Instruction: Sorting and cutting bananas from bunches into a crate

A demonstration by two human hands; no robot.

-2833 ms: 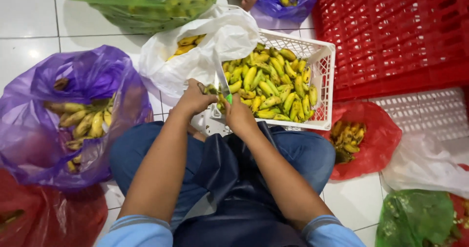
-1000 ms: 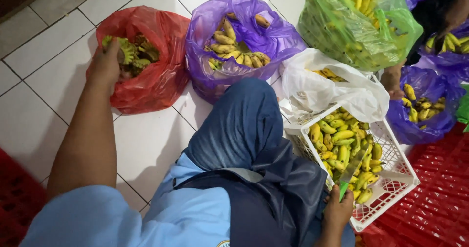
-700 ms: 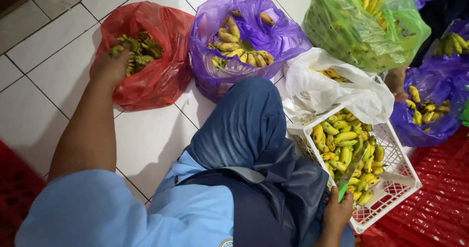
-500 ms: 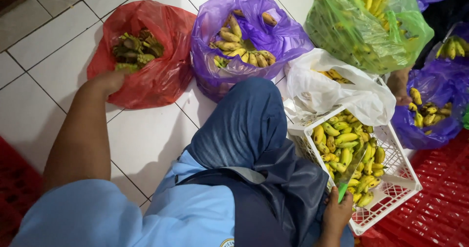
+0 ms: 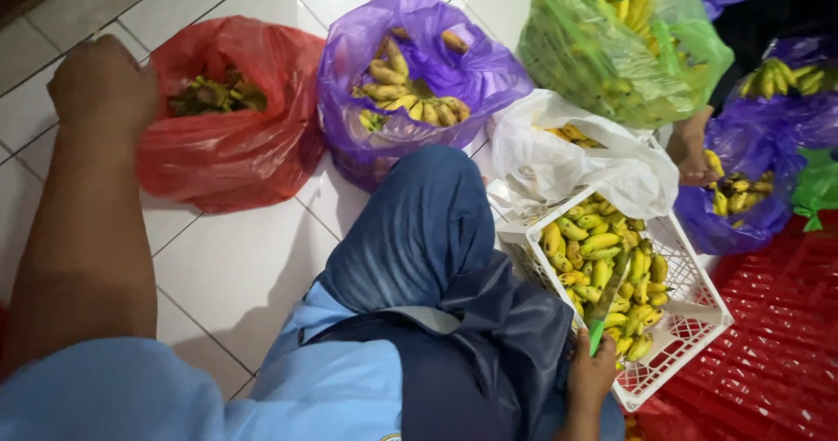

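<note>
Right now your left hand (image 5: pixel 103 83), curled into a loose empty fist, hangs just left of the red bag (image 5: pixel 231 114). Your right hand (image 5: pixel 592 376) grips a green-handled knife (image 5: pixel 607 306), blade angled up over the white crate (image 5: pixel 672 376).

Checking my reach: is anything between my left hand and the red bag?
Nothing visible stands between them. The left hand, fingers curled, is right at the left edge of the red bag, whose mouth lies open. Only bare tiled floor is below.
</note>
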